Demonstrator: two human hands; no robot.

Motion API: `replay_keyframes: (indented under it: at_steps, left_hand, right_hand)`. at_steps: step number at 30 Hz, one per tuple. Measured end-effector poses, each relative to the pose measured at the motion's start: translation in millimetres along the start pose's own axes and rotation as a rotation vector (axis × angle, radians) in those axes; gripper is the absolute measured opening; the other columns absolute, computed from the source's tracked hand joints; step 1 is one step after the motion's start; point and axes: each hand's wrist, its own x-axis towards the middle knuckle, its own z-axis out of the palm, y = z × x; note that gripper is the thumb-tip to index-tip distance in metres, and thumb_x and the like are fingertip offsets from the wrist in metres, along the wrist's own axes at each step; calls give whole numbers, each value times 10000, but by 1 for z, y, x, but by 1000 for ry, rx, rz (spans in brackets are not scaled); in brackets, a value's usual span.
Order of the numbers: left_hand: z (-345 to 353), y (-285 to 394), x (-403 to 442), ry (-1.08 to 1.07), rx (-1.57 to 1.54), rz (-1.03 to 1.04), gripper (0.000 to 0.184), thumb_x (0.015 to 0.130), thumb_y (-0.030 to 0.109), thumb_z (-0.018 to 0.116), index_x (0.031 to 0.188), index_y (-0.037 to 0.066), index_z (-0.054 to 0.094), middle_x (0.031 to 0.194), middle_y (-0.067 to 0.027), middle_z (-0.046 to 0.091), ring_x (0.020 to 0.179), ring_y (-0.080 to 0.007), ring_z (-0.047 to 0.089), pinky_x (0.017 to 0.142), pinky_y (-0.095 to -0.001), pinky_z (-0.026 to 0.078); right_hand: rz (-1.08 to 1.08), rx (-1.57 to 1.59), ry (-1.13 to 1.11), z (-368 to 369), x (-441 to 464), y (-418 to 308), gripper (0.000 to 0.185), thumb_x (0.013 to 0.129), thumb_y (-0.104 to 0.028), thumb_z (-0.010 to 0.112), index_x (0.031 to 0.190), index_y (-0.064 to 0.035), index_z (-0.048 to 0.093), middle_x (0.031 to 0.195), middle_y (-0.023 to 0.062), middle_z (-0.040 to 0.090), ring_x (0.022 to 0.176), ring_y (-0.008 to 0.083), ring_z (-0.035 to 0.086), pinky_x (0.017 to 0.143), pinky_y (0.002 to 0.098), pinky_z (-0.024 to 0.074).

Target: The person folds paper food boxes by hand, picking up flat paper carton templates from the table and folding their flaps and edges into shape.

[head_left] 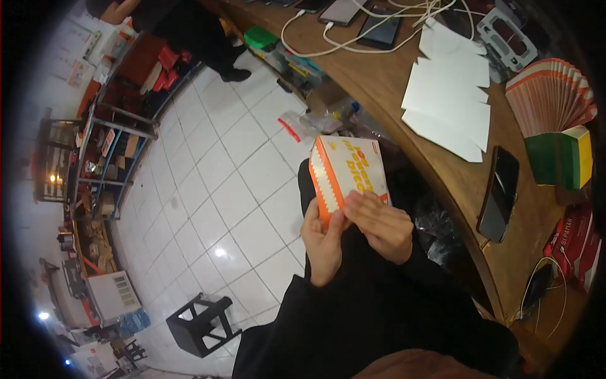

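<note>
A small orange and pale grey food box (363, 164) with yellow lettering is held over my lap, tilted, its zigzag-patterned orange side towards the left. My left hand (323, 243) grips its lower left corner, the thumb lying along the orange side. My right hand (382, 224) is closed over the lower end, with its fingers pressed across the printed face near the bottom edge. The box's underside and the fingertips behind it are hidden.
On the wooden table (442, 183) to the right lie a flat white card cutout (448, 95), a black phone (499, 194), fanned orange-edged cards (549, 95) and a green and yellow box (558, 158). White cables (353, 44) trail behind. A black stool (199, 325) and another person (189, 38) are at left.
</note>
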Motion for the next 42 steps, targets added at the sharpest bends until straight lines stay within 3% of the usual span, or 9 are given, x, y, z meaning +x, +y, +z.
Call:
replay_keyframes:
  at_steps: [2, 5, 7, 16, 20, 24, 27, 34, 42]
  left_hand:
    - [-4, -8, -2, 35, 1, 147, 222, 822, 50, 580, 983, -31, 450, 890, -128, 594, 782, -153, 599, 693, -278, 503]
    - [3, -8, -2, 68, -16, 354, 117, 793, -47, 574, 808, -25, 460, 805, -149, 617, 717, -182, 624, 701, -309, 530]
    - [10, -5, -2, 101, 21, 361, 109, 798, -41, 572, 800, -31, 463, 788, -151, 617, 705, -183, 625, 692, -308, 530]
    - [17, -1, 1, 178, 62, 302, 166, 804, 59, 613, 807, -7, 460, 755, -121, 604, 627, -141, 598, 586, -254, 504]
    - [25, -3, 2, 171, -3, 297, 150, 811, 32, 587, 806, -25, 449, 772, -143, 601, 672, -192, 625, 647, -326, 551]
    - [25, -1, 0, 106, 29, 250, 104, 837, 19, 549, 848, -36, 461, 820, -168, 616, 756, -178, 623, 723, -274, 514]
    - [27, -1, 3, 104, 36, 260, 112, 834, 28, 557, 847, -35, 465, 831, -170, 613, 766, -189, 628, 712, -274, 518]
    - [29, -1, 13, 156, -19, 228, 111, 825, -1, 557, 815, -38, 452, 825, -172, 604, 774, -204, 635, 712, -281, 529]
    - [31, -7, 14, 161, 115, 248, 126, 814, -40, 553, 787, -26, 431, 790, -154, 609, 753, -185, 638, 699, -249, 525]
  right_hand:
    - [-33, 169, 58, -9, -3, 5, 242, 610, 91, 615, 842, 33, 646, 838, 149, 644, 869, 256, 629, 795, 355, 499]
    - [23, 253, 115, -15, 4, 2, 205, 572, 82, 665, 766, 16, 647, 766, 124, 649, 791, 233, 643, 707, 314, 509]
    - [66, 242, 128, -18, 7, -2, 177, 559, 75, 689, 711, 0, 639, 737, 103, 648, 702, 212, 637, 620, 269, 490]
    - [-32, 23, 111, -22, 12, -2, 209, 530, 88, 627, 720, 2, 606, 691, 88, 594, 667, 237, 592, 601, 293, 473]
    - [46, 10, 100, -17, 15, -2, 223, 557, 105, 598, 756, 6, 579, 713, 112, 559, 658, 272, 557, 596, 306, 458]
    - [128, 41, 41, -20, 14, 0, 202, 604, 110, 595, 777, 11, 561, 719, 112, 559, 661, 251, 563, 608, 288, 459]
    - [434, 295, 17, -27, 13, 2, 115, 710, 99, 588, 796, 28, 558, 766, 97, 584, 690, 158, 585, 644, 253, 471]
    - [570, 384, 10, -25, 14, 4, 88, 744, 89, 567, 824, 53, 565, 894, 110, 574, 822, 146, 577, 717, 243, 463]
    - [572, 414, -172, -21, 11, 25, 61, 792, 32, 491, 851, 35, 507, 821, 90, 523, 764, 132, 487, 681, 220, 374]
